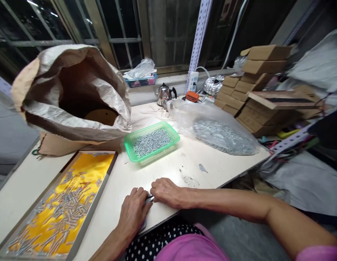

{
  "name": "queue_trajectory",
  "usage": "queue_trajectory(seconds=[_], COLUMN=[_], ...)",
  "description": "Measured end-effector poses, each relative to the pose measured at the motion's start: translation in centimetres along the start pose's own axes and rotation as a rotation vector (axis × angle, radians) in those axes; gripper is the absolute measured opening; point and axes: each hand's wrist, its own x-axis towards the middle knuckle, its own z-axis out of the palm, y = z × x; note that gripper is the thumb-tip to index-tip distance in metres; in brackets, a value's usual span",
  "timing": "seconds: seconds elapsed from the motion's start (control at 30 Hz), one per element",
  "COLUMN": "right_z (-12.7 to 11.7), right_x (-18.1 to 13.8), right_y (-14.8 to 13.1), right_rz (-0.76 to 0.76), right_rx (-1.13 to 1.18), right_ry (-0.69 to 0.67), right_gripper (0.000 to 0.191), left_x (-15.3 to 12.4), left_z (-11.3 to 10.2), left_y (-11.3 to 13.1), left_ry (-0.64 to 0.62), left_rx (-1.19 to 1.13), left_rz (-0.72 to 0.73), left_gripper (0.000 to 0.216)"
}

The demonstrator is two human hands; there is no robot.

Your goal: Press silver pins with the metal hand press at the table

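Note:
My left hand [133, 207] and my right hand [166, 192] meet near the table's front edge, fingers closed. Between their fingertips shows a thin silvery metal piece [149, 198], gripped from both sides and mostly covered. Its exact kind cannot be made out. Ahead of the hands stands a green plastic basket [157, 153] holding many small metal pins or screws [152, 142]. To the left lies a shallow tray [100, 185] lined with yellow cloth [96, 165], and slim metal rod-like pieces [67, 208] are scattered across it.
A large open paper sack [108, 87] stands at the back left. On the right a clear plastic bag [184, 112] contains more small metal parts. Behind are a steel kettle [163, 95], an orange object [192, 96] and stacked cardboard boxes [263, 69]. A perforated post [199, 40] rises behind.

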Motion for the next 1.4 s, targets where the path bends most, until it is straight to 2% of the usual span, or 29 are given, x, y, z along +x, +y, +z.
queue_trajectory(seconds=[0.07, 0.2, 0.27, 0.33, 0.4, 0.53, 0.7, 0.77, 0.83, 0.97, 1.07, 1.27, 1.33, 1.4], right_z=[-0.6, -2.4, -3.1, -3.3, -2.7, -0.7, 0.1, -0.3, -0.7, -0.9, -0.7, 0.7, 0.2, -1.6], right_x=[0.4, 2.1, 2.7, 3.0, 3.1, 4.1, 6.0, 6.4, 6.5, 6.9, 7.8, 9.8, 10.0, 9.8], right_y=[0.4, 2.1, 3.0, 3.5, 3.7, 4.8, 6.1, 5.1, 3.0, -2.5, -5.2, -7.2, -7.1, -6.2], right_rz=[0.031, 0.03, 0.069, 0.143, 0.18, 0.151, 0.187, 0.217, 0.155, -0.244, -0.36, -0.401, -0.426, -0.398], right_rx=[-0.034, -0.063, -0.052, -0.041, -0.032, -0.003, -0.022, -0.046, -0.076, -0.092, -0.149, -0.299, -0.247, -0.146], right_ry=[0.001, -0.028, -0.035, -0.029, -0.005, 0.051, 0.119, 0.119, 0.127, 0.084, -0.007, -0.026, 0.042, 0.193], right_gripper=[0.027, 0.051, 0.046, 0.031, 0.021, 0.021, 0.018, 0.019, 0.022, 0.017, 0.011, 0.008, 0.01, 0.012], left_x=[0.2, 0.7, 0.6, 0.1, -0.8, -1.6, -1.6, -1.6, -1.5, -1.4, -1.6, -2.1, -2.9, -4.2], left_z=[0.0, 1.1, 2.1, 3.1, 4.0, 5.1, 5.2, 5.3, 5.5, 6.6, 7.5, 8.1, 7.5, 6.4], left_y=[-0.5, -2.1, -2.3, -1.5, 0.0, 2.5, 2.4, 2.1, 1.9, 1.7, 1.6, 1.8, 1.9, 1.7], left_ry=[0.039, 0.199, 0.305, 0.376, 0.374, 0.259, 0.253, 0.267, 0.281, 0.236, 0.232, 0.264, 0.27, 0.304], left_rx=[0.006, 0.015, 0.025, 0.027, 0.003, -0.127, -0.242, -0.246, -0.25, -0.298, -0.336, -0.316, -0.313, -0.295], left_rz=[0.003, -0.006, 0.01, 0.057, 0.11, 0.158, 0.13, 0.139, 0.16, 0.144, 0.127, 0.167, 0.187, 0.245], left_gripper=[0.019, 0.043, 0.045, 0.044, 0.045, 0.045, 0.041, 0.042, 0.046, 0.053, 0.062, 0.064, 0.06, 0.05])
